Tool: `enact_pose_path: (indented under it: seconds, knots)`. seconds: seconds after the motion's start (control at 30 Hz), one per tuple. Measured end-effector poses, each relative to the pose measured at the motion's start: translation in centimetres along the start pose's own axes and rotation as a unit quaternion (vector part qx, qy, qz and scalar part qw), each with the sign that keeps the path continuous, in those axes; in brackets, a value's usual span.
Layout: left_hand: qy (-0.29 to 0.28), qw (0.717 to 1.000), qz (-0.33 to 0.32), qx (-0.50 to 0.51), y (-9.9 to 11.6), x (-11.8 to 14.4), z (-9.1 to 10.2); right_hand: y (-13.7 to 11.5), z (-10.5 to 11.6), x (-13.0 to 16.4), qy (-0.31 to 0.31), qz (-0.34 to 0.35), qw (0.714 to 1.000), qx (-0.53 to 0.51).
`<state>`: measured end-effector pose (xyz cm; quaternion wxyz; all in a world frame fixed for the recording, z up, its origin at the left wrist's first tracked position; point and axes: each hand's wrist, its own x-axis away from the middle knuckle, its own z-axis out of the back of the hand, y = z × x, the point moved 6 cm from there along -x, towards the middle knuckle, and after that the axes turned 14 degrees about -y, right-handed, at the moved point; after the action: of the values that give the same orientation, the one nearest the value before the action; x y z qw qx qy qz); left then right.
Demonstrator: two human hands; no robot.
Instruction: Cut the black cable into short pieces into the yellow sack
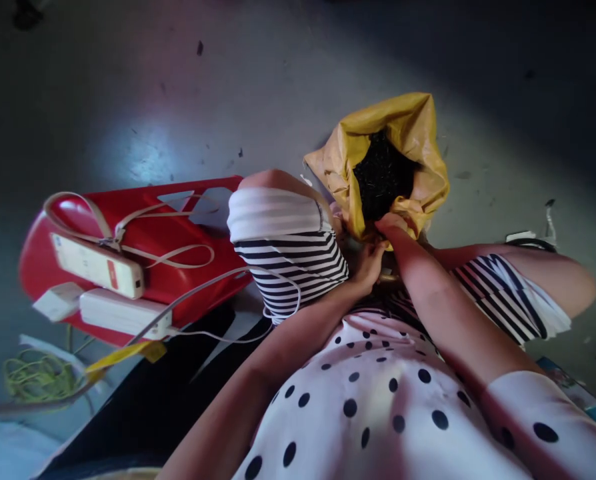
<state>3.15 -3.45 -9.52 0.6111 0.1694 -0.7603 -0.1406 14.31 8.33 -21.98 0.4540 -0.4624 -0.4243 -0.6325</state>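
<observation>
A yellow bag (pixel 418 133) stands open on the floor between my knees, with a mass of small black pieces (pixel 384 175) inside. At its near rim my right hand (pixel 393 223) is closed on the folded yellow material. Just below and to the left, my left hand (pixel 371 263) has its fingers pinched together close to the bag's near edge. Whatever lies between those fingertips is too small and dark to make out. Both forearms reach forward over my lap, and the two hands are almost touching.
A red plastic stool (pixel 178 233) lies at my left, bearing a phone (pixel 98 263) with a strap, a white power bank (pixel 123 310) and a charger (pixel 59 301). A white cable (pixel 218 337) runs to my knee. Yellow-green string (pixel 41 377) lies lower left. Dark scraps dot the grey floor (pixel 258 100).
</observation>
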Motion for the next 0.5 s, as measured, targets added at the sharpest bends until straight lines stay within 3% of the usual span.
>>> enact_pose_path:
  seconds: [0.27,0.5]
  knots:
    - [0.004,0.999,0.025,0.022,0.0,0.9,0.2,-0.8,0.2,-2.6,0.003,-0.003,1.0,0.023]
    - [-0.003,1.0,0.016,0.026,-0.2,0.9,0.0,-0.3,-0.3,-2.5,-0.002,-0.011,0.999,0.03]
